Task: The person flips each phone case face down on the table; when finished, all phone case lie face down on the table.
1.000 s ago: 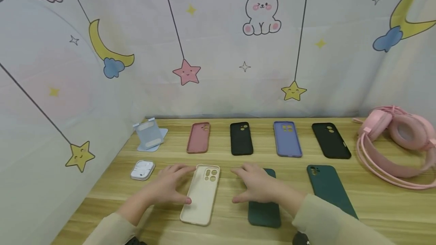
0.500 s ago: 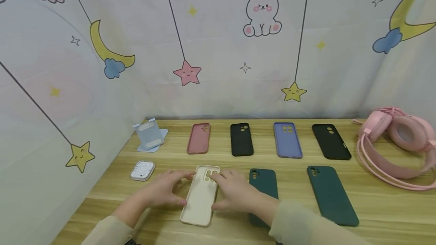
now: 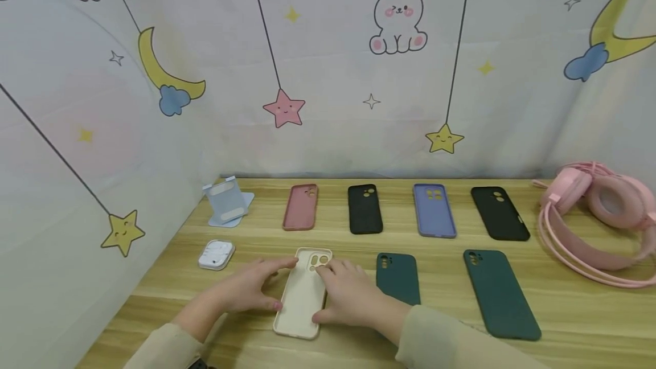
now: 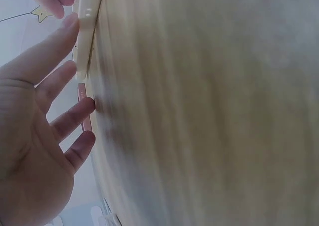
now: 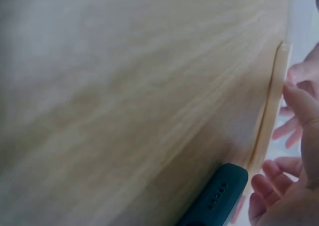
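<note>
Sleeves on both arms pale beige, plain, without print. Left sleeve (image 3: 165,348) ends in loose, wide cuff, softly wrinkled. Right sleeve (image 3: 447,337) fuller in view, smooth matte cloth, cuff rounded, edge slightly flared, shallow folds behind. Small black piece (image 3: 199,364) by left cuff, mostly cut off, shape unclear. Left hand (image 3: 251,286), right hand (image 3: 353,296) bare; crease lines at left thumb's base.

Text: none legible | labels, brands: none legible | numbers, signs: none legible
</note>
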The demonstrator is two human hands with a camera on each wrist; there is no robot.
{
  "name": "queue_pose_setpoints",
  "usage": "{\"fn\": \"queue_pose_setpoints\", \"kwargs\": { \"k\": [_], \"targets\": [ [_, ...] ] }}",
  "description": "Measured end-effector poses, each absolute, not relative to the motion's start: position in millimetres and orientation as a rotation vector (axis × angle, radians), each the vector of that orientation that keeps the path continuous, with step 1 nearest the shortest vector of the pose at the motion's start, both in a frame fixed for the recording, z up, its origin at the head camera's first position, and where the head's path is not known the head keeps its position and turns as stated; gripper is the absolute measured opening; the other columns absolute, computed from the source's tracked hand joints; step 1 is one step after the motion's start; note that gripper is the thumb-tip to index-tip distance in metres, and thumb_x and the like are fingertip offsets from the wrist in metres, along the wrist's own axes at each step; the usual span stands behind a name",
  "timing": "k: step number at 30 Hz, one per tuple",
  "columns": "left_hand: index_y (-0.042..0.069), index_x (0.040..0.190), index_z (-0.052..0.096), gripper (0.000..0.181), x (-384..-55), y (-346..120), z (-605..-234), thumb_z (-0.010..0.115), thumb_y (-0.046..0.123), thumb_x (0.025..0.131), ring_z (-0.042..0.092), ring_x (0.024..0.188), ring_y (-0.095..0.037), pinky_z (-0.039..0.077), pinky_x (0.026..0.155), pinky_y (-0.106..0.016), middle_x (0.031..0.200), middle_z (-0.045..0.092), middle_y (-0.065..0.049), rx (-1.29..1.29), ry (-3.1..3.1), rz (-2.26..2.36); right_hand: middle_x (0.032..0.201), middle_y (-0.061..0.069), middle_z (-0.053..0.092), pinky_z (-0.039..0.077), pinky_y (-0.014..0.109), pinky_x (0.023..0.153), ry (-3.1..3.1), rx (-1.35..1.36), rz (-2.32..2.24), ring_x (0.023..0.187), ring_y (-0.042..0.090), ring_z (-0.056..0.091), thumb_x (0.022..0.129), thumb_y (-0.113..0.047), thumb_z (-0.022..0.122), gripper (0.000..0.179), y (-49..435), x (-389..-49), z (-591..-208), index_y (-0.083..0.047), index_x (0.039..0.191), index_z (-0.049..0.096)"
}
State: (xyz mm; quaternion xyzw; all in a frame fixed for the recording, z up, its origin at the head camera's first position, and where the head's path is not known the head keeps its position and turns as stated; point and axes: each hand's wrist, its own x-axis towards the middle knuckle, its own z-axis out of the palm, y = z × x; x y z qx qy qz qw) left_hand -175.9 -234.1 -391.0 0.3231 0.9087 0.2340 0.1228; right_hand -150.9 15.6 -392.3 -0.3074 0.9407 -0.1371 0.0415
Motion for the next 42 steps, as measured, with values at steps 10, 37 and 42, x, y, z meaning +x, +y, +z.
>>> {"fn": "queue_pose_setpoints", "kwargs": {
  "k": [10, 37, 42],
  "targets": [
    [0.014, 0.146, 0.033, 0.092, -173, -235, -391, 0.077, 0.046, 0.071, 0.044, 0.118, -0.035, 0.034, 0.095, -0.058, 0.14, 0.041, -0.015, 0.901, 2.669, 0.705, 0.118, 0.006, 0.054, 0.04, 0.043, 0.091, 2.909, -0.981, -0.347, 0.111, 0.024, 0.048, 0.07, -0.058, 0.074, 0.088, 20, -151, -391, -0.008, 0.137, 0.047],
    [0.022, 0.15, 0.021, 0.093, -174, -217, -383, 0.076, 0.036, 0.075, 0.04, 0.12, -0.038, 0.039, 0.088, -0.057, 0.146, 0.033, -0.005, 0.953, 2.551, 1.051, 0.103, 0.005, 0.066, 0.049, 0.027, 0.066, 2.573, -0.832, -0.98, 0.086, 0.008, 0.061, 0.071, -0.063, 0.07, 0.104, 28, -160, -386, -0.018, 0.15, 0.02],
    [0.015, 0.15, 0.021, 0.097, -173, -210, -386, 0.076, 0.038, 0.073, 0.042, 0.118, -0.037, 0.041, 0.089, -0.051, 0.143, 0.034, -0.009, 0.908, 2.586, 1.075, 0.103, 0.009, 0.066, 0.048, 0.029, 0.063, 2.569, -0.802, -0.97, 0.078, 0.007, 0.06, 0.07, -0.066, 0.069, 0.105, 29, -159, -385, -0.025, 0.151, 0.015]
  ]
}}
